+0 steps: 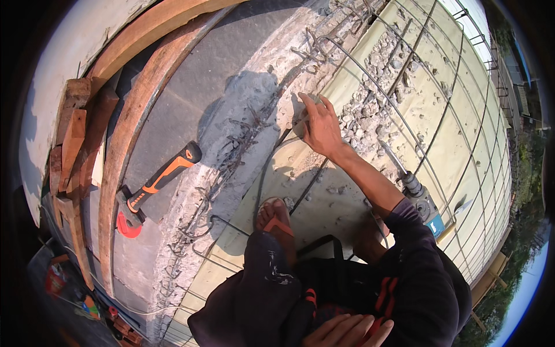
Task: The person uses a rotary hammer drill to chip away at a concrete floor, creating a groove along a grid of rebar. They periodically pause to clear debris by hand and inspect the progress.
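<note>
My right hand [321, 128] reaches over the broken edge of a concrete slab [253, 93], its fingers apart and nothing plainly held. The thumb is close to a bent steel bar at the edge, and contact cannot be told. Grey concrete rubble [362, 128] lies just right of this hand on pale yellow sheeting [438, 126]. My left hand [342, 330] is low by my lap, fingers spread and palm hidden. Right of my right forearm lies a Makita rotary hammer [420, 201] with a chisel bit [392, 156], partly behind my sleeve.
A hammer [167, 171] with a black-and-orange handle and red-faced head lies on the slab. Rusty, twisted rebar stubs [240, 145] jut from its chipped edge. A rebar grid [454, 80] spans the sheeting. Timber beams [134, 115] stand at left. My sandalled foot [274, 213] is near the edge.
</note>
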Tool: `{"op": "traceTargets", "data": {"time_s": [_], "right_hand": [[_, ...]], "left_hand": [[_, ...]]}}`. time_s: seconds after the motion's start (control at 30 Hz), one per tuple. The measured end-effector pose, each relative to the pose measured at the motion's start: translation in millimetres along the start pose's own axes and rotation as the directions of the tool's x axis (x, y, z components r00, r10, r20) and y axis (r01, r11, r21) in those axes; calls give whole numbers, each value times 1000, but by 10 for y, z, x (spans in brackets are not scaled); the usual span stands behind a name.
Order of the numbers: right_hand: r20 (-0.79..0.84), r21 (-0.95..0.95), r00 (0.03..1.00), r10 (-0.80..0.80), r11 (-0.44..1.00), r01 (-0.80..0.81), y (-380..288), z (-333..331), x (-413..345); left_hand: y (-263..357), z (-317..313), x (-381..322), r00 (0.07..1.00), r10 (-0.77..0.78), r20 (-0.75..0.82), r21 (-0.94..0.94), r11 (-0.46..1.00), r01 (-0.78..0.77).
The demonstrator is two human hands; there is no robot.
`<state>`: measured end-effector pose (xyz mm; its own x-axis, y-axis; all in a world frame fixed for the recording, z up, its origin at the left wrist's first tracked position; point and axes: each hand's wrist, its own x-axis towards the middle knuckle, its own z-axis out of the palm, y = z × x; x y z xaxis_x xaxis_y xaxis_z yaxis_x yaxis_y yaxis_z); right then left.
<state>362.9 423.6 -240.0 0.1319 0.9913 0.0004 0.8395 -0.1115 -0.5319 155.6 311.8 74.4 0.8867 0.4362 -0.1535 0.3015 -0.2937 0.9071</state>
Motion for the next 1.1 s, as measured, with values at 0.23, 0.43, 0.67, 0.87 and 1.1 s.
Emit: {"op": "traceTargets", "data": {"time_s": [0.23, 0.43, 0.67, 0.87, 1.1], "right_hand": [[-10, -93, 993, -117, 989, 116, 55, 402, 8], [138, 45, 990, -17, 999, 11, -86, 10, -59], [20, -314, 999, -39, 948, 43, 137, 272, 109], [114, -150, 989, 94, 986, -77, 296, -4, 181], [131, -351, 984, 122, 934, -69, 341, 139, 345]], "left_hand": [[-31, -15, 12, 999, 38, -4, 29, 999, -38], [-45, -23, -11, 999, 45, 22, 19, 999, -46], [-77, -71, 13, 994, 94, 47, 24, 995, -95], [-123, -46, -20, 997, 65, -34, 0, 998, -65], [-141, -171, 19, 999, 31, 12, -14, 999, -30]]}}
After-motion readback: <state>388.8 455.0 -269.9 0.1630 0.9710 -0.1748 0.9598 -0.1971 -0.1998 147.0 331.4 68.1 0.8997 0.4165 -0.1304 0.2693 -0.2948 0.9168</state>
